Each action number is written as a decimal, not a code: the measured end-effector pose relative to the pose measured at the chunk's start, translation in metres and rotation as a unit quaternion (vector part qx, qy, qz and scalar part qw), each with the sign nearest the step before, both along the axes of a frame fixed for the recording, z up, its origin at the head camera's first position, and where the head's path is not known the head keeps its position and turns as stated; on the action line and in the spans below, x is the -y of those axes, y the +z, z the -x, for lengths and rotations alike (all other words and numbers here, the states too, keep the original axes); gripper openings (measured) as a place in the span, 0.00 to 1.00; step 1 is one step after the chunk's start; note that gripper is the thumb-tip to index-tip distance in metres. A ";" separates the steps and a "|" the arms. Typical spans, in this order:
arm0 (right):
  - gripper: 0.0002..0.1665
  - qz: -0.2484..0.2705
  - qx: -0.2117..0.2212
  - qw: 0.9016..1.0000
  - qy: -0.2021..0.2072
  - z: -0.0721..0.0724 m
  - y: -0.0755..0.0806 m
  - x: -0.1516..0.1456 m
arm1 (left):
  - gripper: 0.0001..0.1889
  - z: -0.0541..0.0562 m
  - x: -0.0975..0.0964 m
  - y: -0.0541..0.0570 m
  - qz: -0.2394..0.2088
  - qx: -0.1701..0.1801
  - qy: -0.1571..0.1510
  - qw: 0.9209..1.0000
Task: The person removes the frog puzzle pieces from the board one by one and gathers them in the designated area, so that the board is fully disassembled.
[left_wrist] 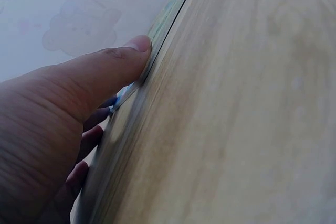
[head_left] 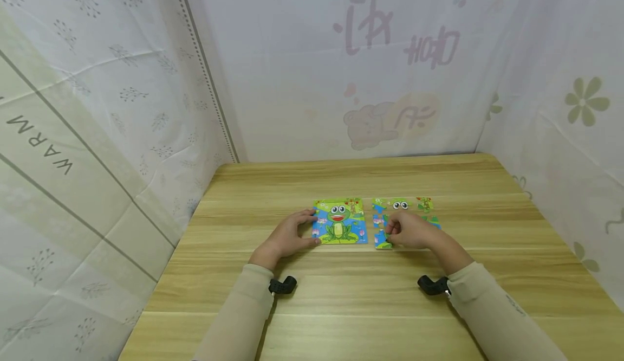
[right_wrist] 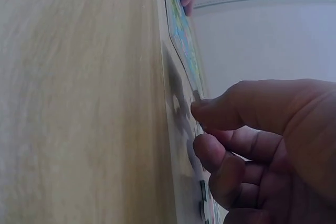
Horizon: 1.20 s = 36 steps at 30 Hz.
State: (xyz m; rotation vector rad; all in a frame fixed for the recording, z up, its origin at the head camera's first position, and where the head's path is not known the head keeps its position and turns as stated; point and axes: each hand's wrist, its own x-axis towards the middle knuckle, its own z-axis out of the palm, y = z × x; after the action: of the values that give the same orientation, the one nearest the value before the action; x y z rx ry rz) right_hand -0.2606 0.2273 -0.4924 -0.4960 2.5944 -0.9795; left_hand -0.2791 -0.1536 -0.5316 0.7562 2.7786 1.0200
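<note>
The frog picture puzzle [head_left: 338, 221] lies flat on the wooden table, its picture whole. My left hand [head_left: 290, 233] rests at its left side, thumb by the lower left corner and fingers along the upper left edge. The left wrist view shows this left hand [left_wrist: 68, 98] with its thumb touching the puzzle's edge. To the right lie separate puzzle pieces, including a piece with the frog's eyes [head_left: 401, 205] and a blue-green corner piece [head_left: 381, 239]. Over them my right hand [head_left: 411, 230] pinches a small puzzle piece, mostly hidden by the fingers.
Another piece with a tree [head_left: 425, 204] lies at the upper right of the group. The wooden table [head_left: 341, 296] extends around the puzzles, with a printed curtain [head_left: 302, 79] behind it. A black wrist strap [head_left: 283, 285] sits on each sleeve.
</note>
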 end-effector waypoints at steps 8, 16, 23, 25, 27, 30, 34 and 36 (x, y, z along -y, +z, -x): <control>0.07 -0.010 0.007 1.000 0.011 0.000 -0.002 -0.003 | 0.37 -0.001 0.000 0.000 -0.002 0.005 0.003 1.000; 0.08 -0.017 0.005 1.000 0.006 0.002 -0.003 -0.006 | 0.38 -0.001 0.001 0.000 -0.004 0.009 0.002 1.000; 0.06 -0.022 -0.004 1.000 0.009 0.003 0.000 -0.008 | 0.38 -0.001 0.000 0.001 -0.009 0.003 -0.001 1.000; 0.06 -0.020 -0.013 1.000 0.013 0.003 0.000 -0.007 | 0.37 -0.001 0.000 0.001 -0.011 -0.003 -0.004 1.000; 0.06 -0.022 -0.023 0.999 0.013 0.003 0.001 -0.005 | 0.37 -0.001 -0.001 0.001 -0.010 -0.008 -0.006 1.000; 0.05 -0.019 -0.036 0.999 0.014 0.004 0.003 0.000 | 0.37 -0.001 -0.001 0.001 -0.011 -0.006 -0.007 1.000; 0.07 -0.011 -0.045 0.999 0.022 0.005 0.005 0.010 | 0.38 -0.002 -0.001 0.001 -0.008 -0.004 -0.004 1.000; 0.08 -0.010 -0.044 0.999 0.023 0.005 0.005 0.016 | 0.38 -0.002 -0.001 0.001 -0.007 -0.004 -0.004 1.000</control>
State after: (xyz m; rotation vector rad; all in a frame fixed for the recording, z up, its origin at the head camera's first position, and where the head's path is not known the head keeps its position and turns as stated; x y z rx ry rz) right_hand -0.2661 0.2118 -0.4872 -0.6040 2.6550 -0.9348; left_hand -0.2773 -0.1528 -0.5304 0.7733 2.7760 1.0373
